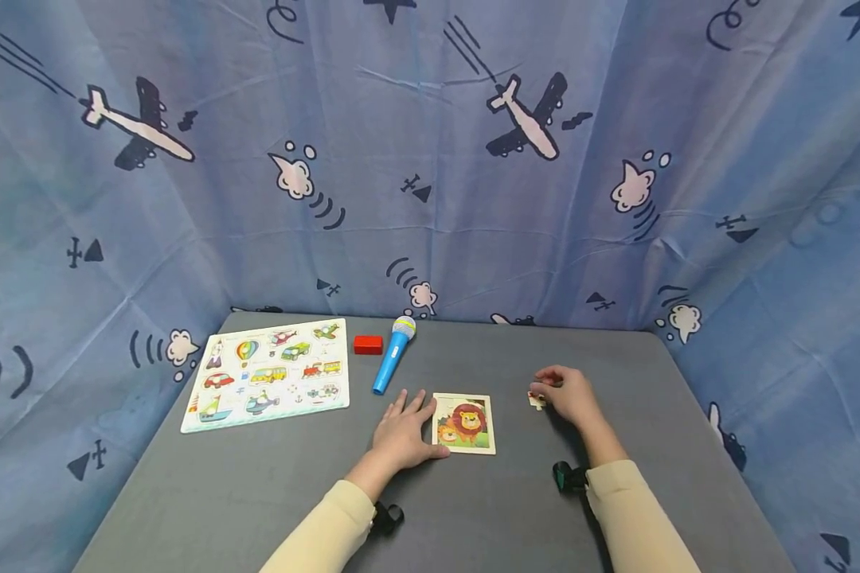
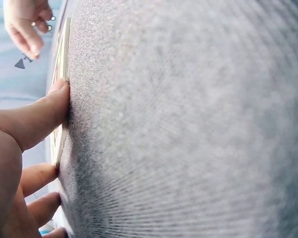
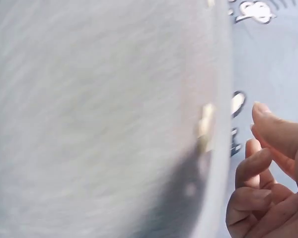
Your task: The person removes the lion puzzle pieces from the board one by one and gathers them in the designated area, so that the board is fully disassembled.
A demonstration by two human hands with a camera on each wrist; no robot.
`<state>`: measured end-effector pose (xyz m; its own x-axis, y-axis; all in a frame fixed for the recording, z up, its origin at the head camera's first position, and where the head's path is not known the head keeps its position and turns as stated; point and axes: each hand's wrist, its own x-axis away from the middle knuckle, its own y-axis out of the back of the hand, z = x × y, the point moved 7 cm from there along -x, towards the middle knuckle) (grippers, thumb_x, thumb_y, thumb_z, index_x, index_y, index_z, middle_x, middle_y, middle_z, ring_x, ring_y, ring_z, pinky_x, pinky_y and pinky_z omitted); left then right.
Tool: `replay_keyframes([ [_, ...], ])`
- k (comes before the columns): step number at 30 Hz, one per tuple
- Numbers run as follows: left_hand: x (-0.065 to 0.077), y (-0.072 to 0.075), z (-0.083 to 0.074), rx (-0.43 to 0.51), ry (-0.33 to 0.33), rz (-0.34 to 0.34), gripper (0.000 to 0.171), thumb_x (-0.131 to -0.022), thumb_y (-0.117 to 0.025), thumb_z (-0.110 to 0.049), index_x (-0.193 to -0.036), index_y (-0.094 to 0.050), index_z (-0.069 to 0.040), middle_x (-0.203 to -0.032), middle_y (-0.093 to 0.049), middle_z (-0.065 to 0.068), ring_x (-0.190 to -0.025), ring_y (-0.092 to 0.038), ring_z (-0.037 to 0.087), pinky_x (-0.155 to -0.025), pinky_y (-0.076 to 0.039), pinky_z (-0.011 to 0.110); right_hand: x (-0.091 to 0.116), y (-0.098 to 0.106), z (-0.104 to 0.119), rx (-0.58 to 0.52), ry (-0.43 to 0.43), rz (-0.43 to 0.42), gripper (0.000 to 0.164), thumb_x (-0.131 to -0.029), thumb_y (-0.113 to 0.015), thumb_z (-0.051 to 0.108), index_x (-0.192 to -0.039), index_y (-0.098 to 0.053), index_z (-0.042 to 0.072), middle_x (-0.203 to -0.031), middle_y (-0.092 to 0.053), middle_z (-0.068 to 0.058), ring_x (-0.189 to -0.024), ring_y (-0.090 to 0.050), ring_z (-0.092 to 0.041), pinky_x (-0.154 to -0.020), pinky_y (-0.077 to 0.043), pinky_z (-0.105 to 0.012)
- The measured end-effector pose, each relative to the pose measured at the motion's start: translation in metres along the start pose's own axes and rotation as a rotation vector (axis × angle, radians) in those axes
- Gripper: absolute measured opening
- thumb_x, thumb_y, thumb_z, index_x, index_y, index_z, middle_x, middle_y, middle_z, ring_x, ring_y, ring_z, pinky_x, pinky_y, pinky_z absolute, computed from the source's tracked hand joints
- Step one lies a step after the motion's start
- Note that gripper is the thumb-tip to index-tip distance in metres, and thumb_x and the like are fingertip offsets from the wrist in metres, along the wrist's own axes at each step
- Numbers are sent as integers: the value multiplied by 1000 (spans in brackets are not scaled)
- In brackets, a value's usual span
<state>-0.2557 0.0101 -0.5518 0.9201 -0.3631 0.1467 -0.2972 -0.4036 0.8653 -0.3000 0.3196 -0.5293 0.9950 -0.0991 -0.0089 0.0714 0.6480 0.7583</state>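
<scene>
Steadying the lion puzzle (image 1: 463,424), low in the middle of the head view, with the spread left hand (image 1: 402,436), touching its left and lower edges without curling round it. Hovering lower right of centre with the right hand (image 1: 569,395), loosely curled and empty, above the small puzzle piece (image 1: 536,403) lying on the gray table (image 1: 502,509). Judging by this, probably at the step of picking up or setting down that piece; cannot tell which. Calling next for a pinch at its edge if picking up, or for drawing clear if setting down.
</scene>
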Motion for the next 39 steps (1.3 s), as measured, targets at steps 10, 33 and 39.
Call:
replay_keyframes([
  [10, 1, -2, 3, -1, 9, 13, 92, -78, -79, -59, -154, -44, -21, -165, -31, 6, -156, -16, 36, -124, -20, 54, 6, 8, 56, -53, 90, -10, 32, -93, -74, 26, -117, -72, 5, -104, -70, -11, -85, -66, -25, -68, -53, -33],
  [33, -1, 0, 4, -34, 9, 10, 91, -79, -77, -62, -154, -44, -23, -165, -32, 5, -156, -16, 36, -124, -21, 54, 18, -73, 106, -102, 133, 129, 28, -91, -76, 17, -118, -73, 11, -96, -71, -1, -76, -62, -14, -70, -53, -33],
  [39, -2, -3, 4, -35, 1, -2, 92, -78, -77, -62, -154, -44, -22, -165, -32, 5, -156, -17, 36, -124, -22, 54, 18, -93, 103, -86, 101, 188, 19, -91, -76, 17, -109, -76, 13, -90, -69, 0, -73, -59, -15, -64, -51, -32],
])
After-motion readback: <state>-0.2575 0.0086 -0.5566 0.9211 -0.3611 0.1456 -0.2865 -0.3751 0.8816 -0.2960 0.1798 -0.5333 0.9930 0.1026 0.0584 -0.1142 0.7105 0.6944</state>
